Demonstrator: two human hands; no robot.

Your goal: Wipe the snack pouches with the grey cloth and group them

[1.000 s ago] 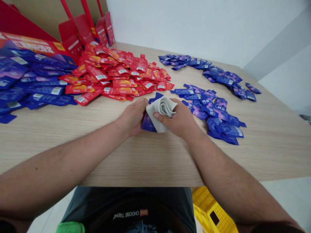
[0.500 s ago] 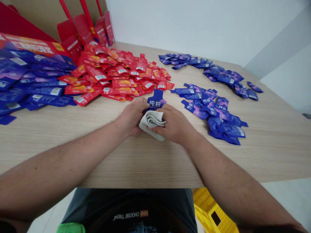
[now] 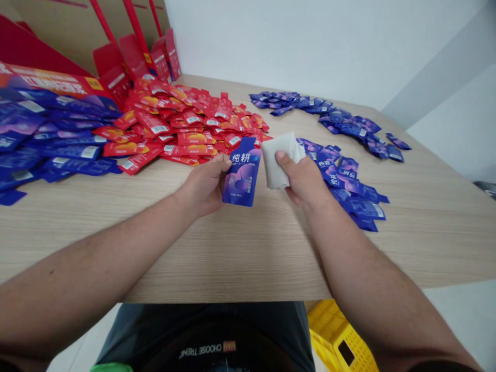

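Note:
Pinched by its left edge in my left hand [image 3: 207,183] is a blue and purple pouch [image 3: 242,178], held upright with its printed front toward me. My right hand [image 3: 304,178] grips a folded whitish cloth [image 3: 277,160], thumb on top. A narrow gap separates cloth and pouch. Right behind my right hand lies a heap of blue pouches [image 3: 349,181], partly covered by the hand and cloth. Beyond my left hand spreads a large pile of red pouches [image 3: 186,121].
More blue pouches [image 3: 58,139] are stacked at the left, before a red box [image 3: 58,77]. Another row of blue pouches [image 3: 318,106] runs along the back by the wall. Red cartons [image 3: 135,57] stand at the back left. A yellow crate [image 3: 337,330] sits below the table's front edge.
My hands have moved apart. The cloth has come off the pouch's front and shifted right and up with my right hand, leaving the pouch in my left hand alone.

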